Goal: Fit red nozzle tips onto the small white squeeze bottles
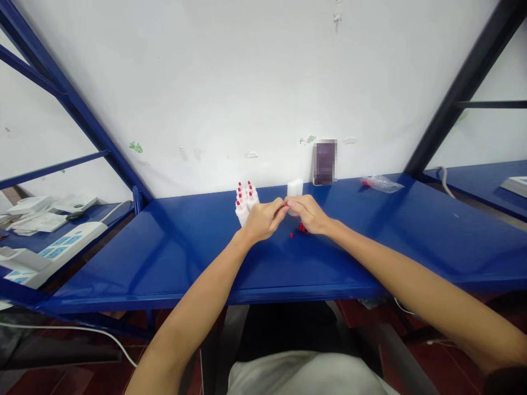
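Note:
My left hand [265, 219] and my right hand [308, 213] meet above the table, thumbs and fingers pinched together. A bit of red shows between the touching fingertips, seemingly a small red cap [285, 206]; the fingers cover most of it. Just left of my left hand stand several white bottles [242, 210] in a tight group, upright with red tips. White bottles without red tips [295, 187] stand behind my right hand, their lower part hidden by it. Loose red caps [302, 226] lie under my right hand, and a single red cap [291, 235] lies nearer to me.
The blue table [185, 247] runs along a white wall. A phone-like object [325, 162], blurred out, leans on the wall. A clear plastic bag [382, 184] with something red lies at right. Blue frame posts [82, 109] rise at the left; a power strip [61, 252] sits beyond them.

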`<state>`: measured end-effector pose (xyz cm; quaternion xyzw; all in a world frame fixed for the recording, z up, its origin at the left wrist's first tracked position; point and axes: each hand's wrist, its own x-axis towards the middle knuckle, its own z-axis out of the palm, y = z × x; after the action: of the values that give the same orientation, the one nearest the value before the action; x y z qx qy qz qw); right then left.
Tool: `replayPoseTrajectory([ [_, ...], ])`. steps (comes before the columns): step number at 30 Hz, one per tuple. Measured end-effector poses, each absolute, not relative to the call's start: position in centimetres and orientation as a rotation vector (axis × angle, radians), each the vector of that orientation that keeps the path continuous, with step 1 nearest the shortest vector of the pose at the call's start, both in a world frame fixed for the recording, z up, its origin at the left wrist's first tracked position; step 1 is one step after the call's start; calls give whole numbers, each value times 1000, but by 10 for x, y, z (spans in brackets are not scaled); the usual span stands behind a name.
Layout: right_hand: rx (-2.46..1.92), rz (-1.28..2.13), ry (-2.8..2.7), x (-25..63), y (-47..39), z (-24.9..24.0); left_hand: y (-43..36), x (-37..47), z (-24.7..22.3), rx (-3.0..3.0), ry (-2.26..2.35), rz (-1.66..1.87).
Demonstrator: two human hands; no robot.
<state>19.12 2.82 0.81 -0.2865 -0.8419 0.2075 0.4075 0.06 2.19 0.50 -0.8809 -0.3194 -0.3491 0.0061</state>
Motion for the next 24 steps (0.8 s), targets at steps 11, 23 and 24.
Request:
replayPoseTrajectory([
  [11,-840,502,-2164,193,27,14,20,2,4,-2741,-949,-910],
  [23,-885,444,-2195,195,25,21,19,3,5,-2756,-1001,-796],
  [24,-897,424,-2198,195,25,21,19,3,6,-2762,-1010,-798],
])
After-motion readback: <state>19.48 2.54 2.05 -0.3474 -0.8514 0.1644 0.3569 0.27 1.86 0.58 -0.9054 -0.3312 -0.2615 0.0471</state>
